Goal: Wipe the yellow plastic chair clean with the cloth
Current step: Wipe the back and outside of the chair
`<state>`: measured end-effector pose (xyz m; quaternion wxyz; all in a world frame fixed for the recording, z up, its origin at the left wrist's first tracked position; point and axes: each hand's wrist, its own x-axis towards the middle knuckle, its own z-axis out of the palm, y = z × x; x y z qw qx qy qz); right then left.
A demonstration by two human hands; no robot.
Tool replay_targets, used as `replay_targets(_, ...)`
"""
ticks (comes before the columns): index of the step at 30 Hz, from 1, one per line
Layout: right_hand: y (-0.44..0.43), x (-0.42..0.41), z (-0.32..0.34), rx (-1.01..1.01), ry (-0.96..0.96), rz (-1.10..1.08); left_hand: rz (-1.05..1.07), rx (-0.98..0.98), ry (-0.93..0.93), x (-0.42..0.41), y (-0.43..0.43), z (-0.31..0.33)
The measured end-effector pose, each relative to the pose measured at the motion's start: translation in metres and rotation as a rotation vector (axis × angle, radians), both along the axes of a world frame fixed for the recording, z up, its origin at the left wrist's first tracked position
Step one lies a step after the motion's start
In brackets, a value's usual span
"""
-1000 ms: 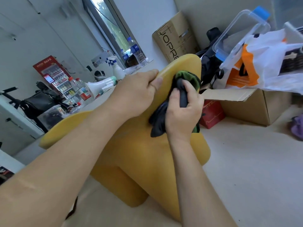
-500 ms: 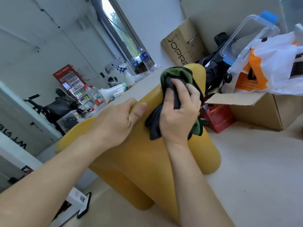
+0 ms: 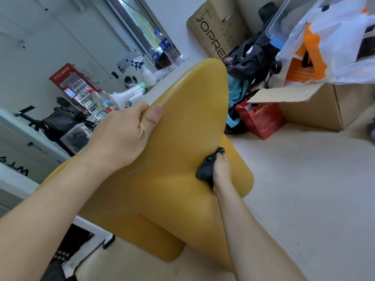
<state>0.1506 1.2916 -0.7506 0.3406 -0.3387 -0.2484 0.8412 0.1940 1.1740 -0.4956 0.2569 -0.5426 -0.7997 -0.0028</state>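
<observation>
The yellow plastic chair (image 3: pixel 182 126) stands on the floor (image 3: pixel 304 199), tilted toward the viewer, its broad back filling the middle of the view. The left hand (image 3: pixel 123 136) grips the chair's upper left edge, thumb lying on the front face, steadying it. The right hand (image 3: pixel 222 171) clutches the bunched dark cloth (image 3: pixel 207 169), pressing it against the lower right side of the chair. The wiping is mid-stroke; next likely calls for sweeping over the unwiped lower parts.
</observation>
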Motion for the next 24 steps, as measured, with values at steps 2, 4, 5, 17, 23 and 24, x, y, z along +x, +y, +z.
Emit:
replay_targets(2,0.001,0.000,0.007,0.047,-0.026,-0.094,-0.011,0.006,0.004,-0.003,0.000,0.000)
replay_targets(4,0.003,-0.002,0.006,0.087,-0.051,-0.148,-0.019,0.020,0.003,-0.003,-0.003,-0.002)
replay_targets(5,0.008,-0.005,0.004,0.083,-0.026,-0.156,-0.023,0.028,-0.003,-0.003,-0.004,-0.003)
replay_targets(17,0.035,-0.023,-0.013,-0.044,0.089,-0.075,-0.015,0.032,0.043,-0.009,0.029,-0.006)
replay_targets(23,-0.003,0.014,0.049,0.189,-0.183,-0.438,-0.012,0.020,0.046,-0.008,0.044,-0.007)
replay_targets(24,-0.017,0.020,0.070,0.229,-0.179,-0.551,0.004,0.022,0.051,-0.008,0.048,-0.008)
